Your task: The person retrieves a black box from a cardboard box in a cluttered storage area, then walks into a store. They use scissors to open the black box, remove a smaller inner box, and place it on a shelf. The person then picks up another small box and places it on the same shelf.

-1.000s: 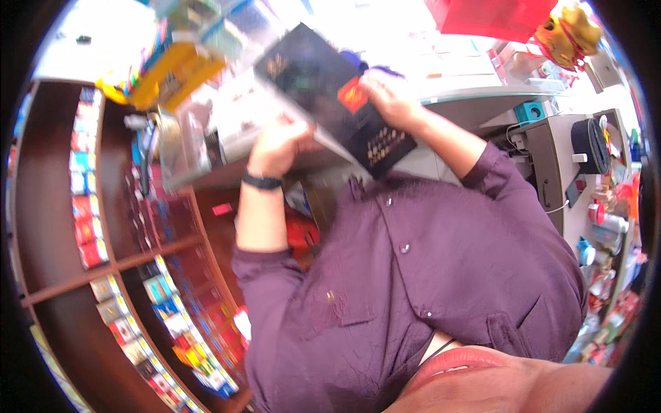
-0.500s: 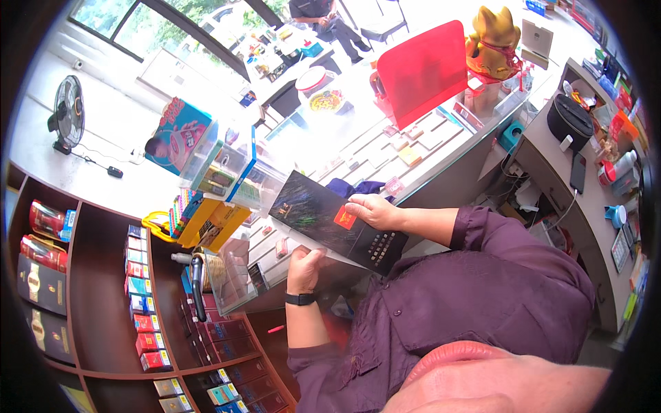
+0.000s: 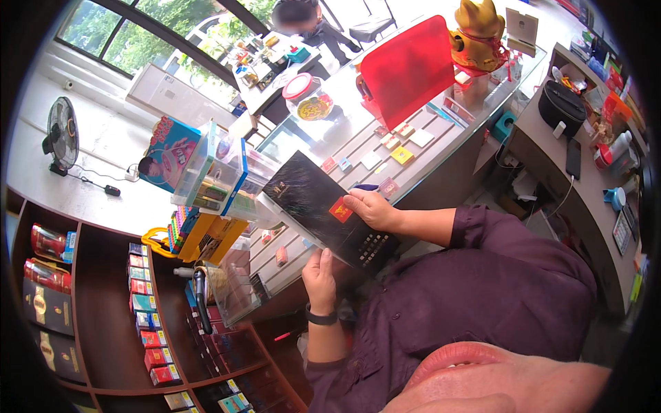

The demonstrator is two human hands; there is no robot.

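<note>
A flat black box [image 3: 310, 196] with a red emblem, pale marks near one end and a light-coloured side edge is held tilted in front of my chest. My right hand [image 3: 372, 208] grips its right-hand edge, thumb across the front beside the emblem and the other fingers mostly hidden behind. My left hand [image 3: 319, 279], a dark band on its wrist, is at the lower left edge with its fingers curled and thumb pointing up along the edge. Below the box lies a glass display counter [image 3: 279, 265] with small packs inside.
A wooden shelf [image 3: 103, 310] with packs and cartons stands left. Clear plastic drawers [image 3: 224, 175] and a yellow box [image 3: 213, 237] stand on the counter. Beyond are a red chair-shaped panel [image 3: 410, 72], a gold cat figure [image 3: 478, 41] and a seated person [image 3: 303, 20]. A cluttered desk [image 3: 551, 148] curves round on the right.
The view has shifted slightly. My left hand has turned, its thumb now raised along the box edge, and the box has tilted so its light side shows. My right hand keeps its grip.
</note>
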